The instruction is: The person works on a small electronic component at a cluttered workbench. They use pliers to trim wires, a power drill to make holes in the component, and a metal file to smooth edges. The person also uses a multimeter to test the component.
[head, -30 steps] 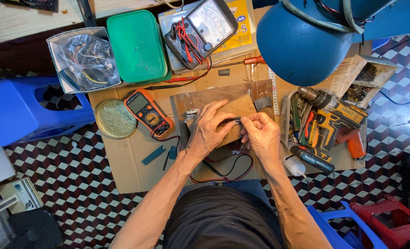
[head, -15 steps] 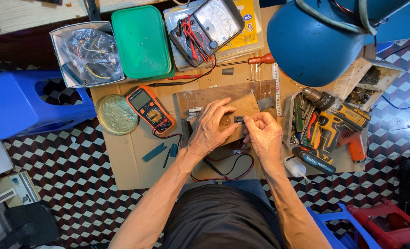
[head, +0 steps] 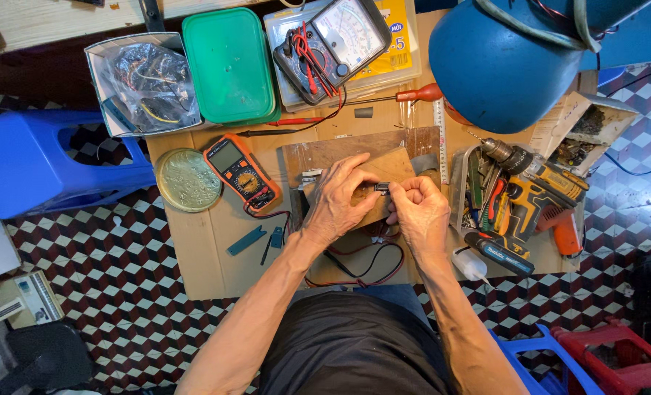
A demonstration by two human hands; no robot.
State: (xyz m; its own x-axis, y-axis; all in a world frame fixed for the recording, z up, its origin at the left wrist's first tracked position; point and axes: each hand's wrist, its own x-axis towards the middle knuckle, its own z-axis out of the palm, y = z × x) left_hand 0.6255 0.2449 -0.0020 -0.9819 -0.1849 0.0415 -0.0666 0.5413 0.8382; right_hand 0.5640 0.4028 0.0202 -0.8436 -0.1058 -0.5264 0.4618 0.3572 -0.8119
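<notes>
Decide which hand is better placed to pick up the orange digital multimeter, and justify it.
Left. The left hand lies nearer the orange digital multimeter, on its side of the wooden board; the right hand would have to cross over.

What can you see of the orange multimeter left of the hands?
The multimeter is a handheld digital type: dark body in an orange rubbery-looking casing, a grey screen at its far end, a round dial below it. It lies flat, face up, on the cardboard sheet, tilted with the screen end pointing up-left. Red and black leads seem to run from its lower end toward the person. A round brass-coloured lid sits just to its left. Neither the left hand nor the right hand touches it.
</notes>
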